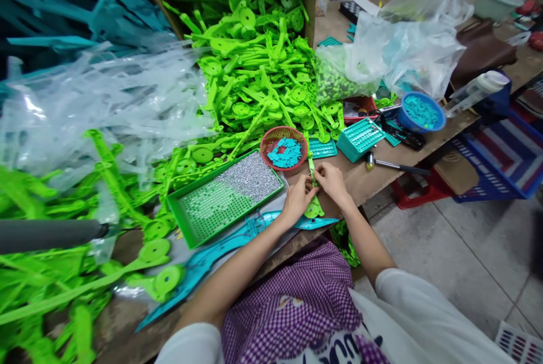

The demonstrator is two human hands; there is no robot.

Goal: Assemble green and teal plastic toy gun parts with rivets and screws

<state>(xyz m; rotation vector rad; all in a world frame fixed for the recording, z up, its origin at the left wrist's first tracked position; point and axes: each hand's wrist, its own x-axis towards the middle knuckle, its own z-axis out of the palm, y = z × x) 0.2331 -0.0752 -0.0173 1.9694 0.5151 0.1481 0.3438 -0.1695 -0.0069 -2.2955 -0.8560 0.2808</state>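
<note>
My left hand (pixel 299 197) and my right hand (pixel 331 181) meet at a long green plastic part (pixel 314 209) near the table's front edge. The fingers of both hands are closed around its narrow middle; any small piece between the fingertips is too small to tell. Just behind the hands sits a red basket (pixel 264 152) holding blue pieces. To the left lies a green tray (pixel 190 232) with small metal pieces and small pale pieces. A long blue part (pixel 203 259) lies in front of the tray, reaching under my left forearm.
Green parts (pixel 254 76) are heaped behind and left, beside clear plastic wrap (pixel 110 104). Rightward are a teal box (pixel 360 141), a hammer (pixel 394 167), a blue bowl (pixel 441 121) and plastic bags (pixel 419 47). A grey bar (pixel 51 235) juts in at left.
</note>
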